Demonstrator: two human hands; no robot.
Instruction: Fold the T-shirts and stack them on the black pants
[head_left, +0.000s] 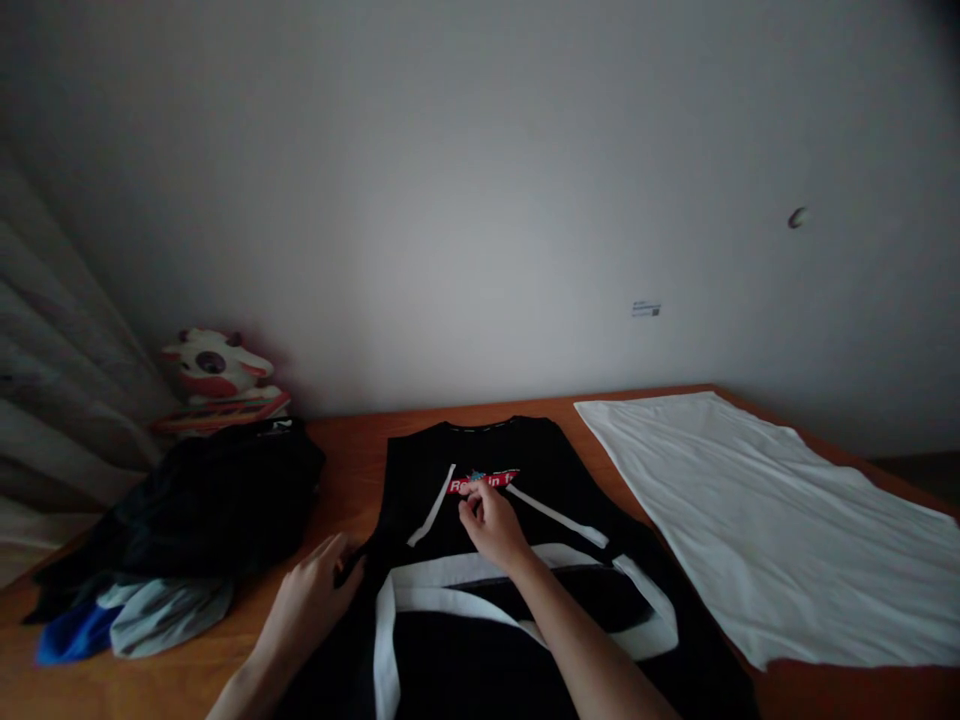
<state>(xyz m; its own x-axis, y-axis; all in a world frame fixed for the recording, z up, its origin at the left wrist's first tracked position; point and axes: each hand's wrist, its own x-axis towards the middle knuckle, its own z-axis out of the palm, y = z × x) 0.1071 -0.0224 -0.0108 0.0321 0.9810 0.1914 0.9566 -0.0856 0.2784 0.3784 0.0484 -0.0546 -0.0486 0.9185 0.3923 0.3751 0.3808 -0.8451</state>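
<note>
A black top (480, 450) lies flat in front of me, its neckline toward the wall. It carries a partly covered red printed label (501, 481) on the chest and several white bands (442, 573) lower down. My left hand (319, 585) rests at the top's left edge, fingers loosely bent and thumb apart from them. My right hand (491, 520) is over the chest, its index finger reaching onto the red label and its other fingers bent. No fabric shows gripped in either hand.
To the left lies a heap of dark clothing (217, 500) with grey cloth (172, 612) and blue cloth (77, 632) under it. Behind it, a cow figure (217, 362) sits by a curtain (60, 400). A white cloth (765, 500) is spread on the right of the wooden surface (349, 480).
</note>
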